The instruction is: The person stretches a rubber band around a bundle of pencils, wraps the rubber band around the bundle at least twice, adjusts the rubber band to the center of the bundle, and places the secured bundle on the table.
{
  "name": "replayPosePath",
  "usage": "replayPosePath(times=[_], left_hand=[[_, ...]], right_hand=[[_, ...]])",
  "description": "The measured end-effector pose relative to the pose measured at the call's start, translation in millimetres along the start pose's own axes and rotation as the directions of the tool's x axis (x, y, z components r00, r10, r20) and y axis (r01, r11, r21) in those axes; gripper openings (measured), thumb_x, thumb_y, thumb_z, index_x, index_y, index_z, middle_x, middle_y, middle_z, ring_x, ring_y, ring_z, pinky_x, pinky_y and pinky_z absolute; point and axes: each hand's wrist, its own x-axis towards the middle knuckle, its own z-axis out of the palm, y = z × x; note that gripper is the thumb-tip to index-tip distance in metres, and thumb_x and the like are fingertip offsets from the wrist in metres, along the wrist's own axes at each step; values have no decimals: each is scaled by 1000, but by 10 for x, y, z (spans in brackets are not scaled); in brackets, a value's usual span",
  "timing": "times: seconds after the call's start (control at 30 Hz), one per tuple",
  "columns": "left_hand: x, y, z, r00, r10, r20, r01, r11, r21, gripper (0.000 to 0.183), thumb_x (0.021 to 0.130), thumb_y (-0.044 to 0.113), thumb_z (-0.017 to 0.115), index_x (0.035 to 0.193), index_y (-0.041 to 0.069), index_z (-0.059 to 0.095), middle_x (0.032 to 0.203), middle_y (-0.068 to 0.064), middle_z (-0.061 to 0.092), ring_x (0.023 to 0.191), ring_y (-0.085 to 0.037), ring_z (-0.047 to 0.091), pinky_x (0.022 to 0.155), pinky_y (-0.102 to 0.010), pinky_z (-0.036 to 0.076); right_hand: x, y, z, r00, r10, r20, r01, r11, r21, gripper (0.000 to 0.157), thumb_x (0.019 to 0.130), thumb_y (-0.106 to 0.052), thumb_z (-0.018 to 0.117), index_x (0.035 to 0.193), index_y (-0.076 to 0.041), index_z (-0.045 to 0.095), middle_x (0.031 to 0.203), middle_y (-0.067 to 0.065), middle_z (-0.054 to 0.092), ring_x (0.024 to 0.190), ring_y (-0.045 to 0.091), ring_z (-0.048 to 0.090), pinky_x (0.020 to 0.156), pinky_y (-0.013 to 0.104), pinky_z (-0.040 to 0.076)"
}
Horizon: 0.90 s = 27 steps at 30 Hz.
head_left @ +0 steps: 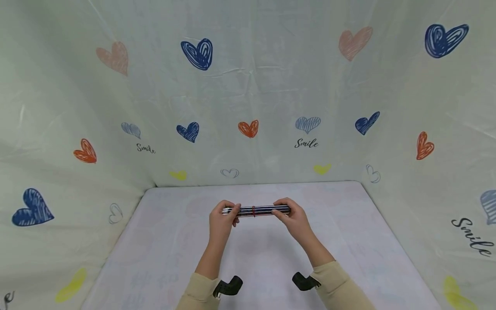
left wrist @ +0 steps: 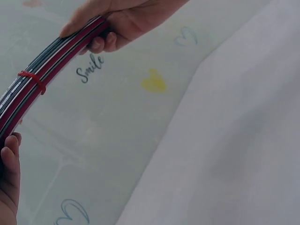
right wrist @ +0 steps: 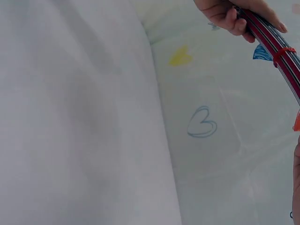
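Observation:
A bundle of slim striped pencils [head_left: 266, 210], dark blue, dark red and white, is held level above the table. Around its middle runs a red band [head_left: 253, 211]. My left hand [head_left: 221, 221] grips the left end, thumb on the near side. At the other end, my right hand [head_left: 297, 219] pinches the pencils between thumb and fingers. In the left wrist view the bundle [left wrist: 54, 58] slants between both hands, and the red band [left wrist: 33, 80] shows clearly. The right wrist view has the bundle [right wrist: 265, 33] at its upper right. Fingers hide both ends in part.
Below the hands spreads a white-covered table [head_left: 162, 249]. A pale curtain [head_left: 271, 86] printed with hearts and "Smile" words stands behind it and at both sides. Black wrist mounts [head_left: 231, 286] stick out from the beige sleeves [head_left: 341, 286].

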Motion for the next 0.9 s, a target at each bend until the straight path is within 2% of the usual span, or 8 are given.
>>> replayPosePath(times=[0.2, 0.3, 0.4, 0.53, 0.7, 0.8, 0.9], left_hand=[[-52, 12, 111, 989, 132, -68, -131, 991, 11, 18, 88, 13, 73, 89, 5, 58, 82, -8, 61, 56, -16, 60, 54, -25, 51], [-71, 18, 156, 979, 179, -99, -175, 983, 50, 19, 88, 11, 73, 90, 7, 56, 87, -5, 59, 67, -15, 60, 58, -25, 50], [-85, 13, 184, 974, 203, -100, -194, 976, 98, 19, 88, 11, 73, 93, 7, 55, 92, -4, 57, 81, -17, 57, 62, -26, 50], [-96, -3, 199, 978, 196, -68, -187, 975, 123, 15, 91, 11, 68, 98, 8, 55, 98, -4, 56, 90, -17, 53, 68, -28, 50], [-93, -4, 190, 985, 170, -4, -170, 985, 33, 19, 96, 6, 58, 114, 3, 50, 103, -6, 55, 96, -19, 51, 77, -30, 45], [-86, 5, 189, 989, 141, 42, -141, 990, 4, 24, 97, 4, 56, 120, 1, 48, 106, -8, 55, 97, -19, 50, 78, -30, 43], [-97, 46, 193, 994, 80, 74, -81, 997, 15, 29, 96, 4, 59, 122, -1, 47, 109, -13, 55, 91, -19, 50, 73, -28, 44]], right_hand=[[40, 263, 95, 992, 84, -98, -85, 996, -4, 18, 90, 0, 67, 106, 3, 58, 91, 7, 62, 75, 10, 55, 65, 23, 48], [34, 296, 104, 990, 103, -98, -101, 995, 21, 23, 88, -2, 70, 106, 0, 56, 89, 7, 61, 72, 12, 54, 62, 23, 46], [20, 307, 91, 989, 127, -80, -124, 991, 40, 31, 84, -6, 77, 105, -3, 55, 90, 9, 62, 73, 15, 57, 61, 24, 48], [-5, 316, 56, 983, 171, -66, -169, 985, 34, 35, 81, -11, 80, 105, -7, 56, 93, 9, 64, 78, 18, 62, 65, 26, 51], [-48, 343, 15, 973, 216, -83, -214, 976, 33, 33, 82, -12, 80, 105, -7, 58, 94, 9, 64, 81, 21, 63, 67, 27, 52], [-65, 373, 5, 967, 227, -116, -224, 974, 40, 34, 80, -11, 81, 106, -6, 58, 94, 9, 64, 80, 19, 63, 67, 26, 52], [-67, 410, 8, 959, 241, -146, -235, 970, 60, 37, 79, -10, 81, 106, -4, 57, 93, 9, 63, 79, 18, 62, 67, 25, 51]])
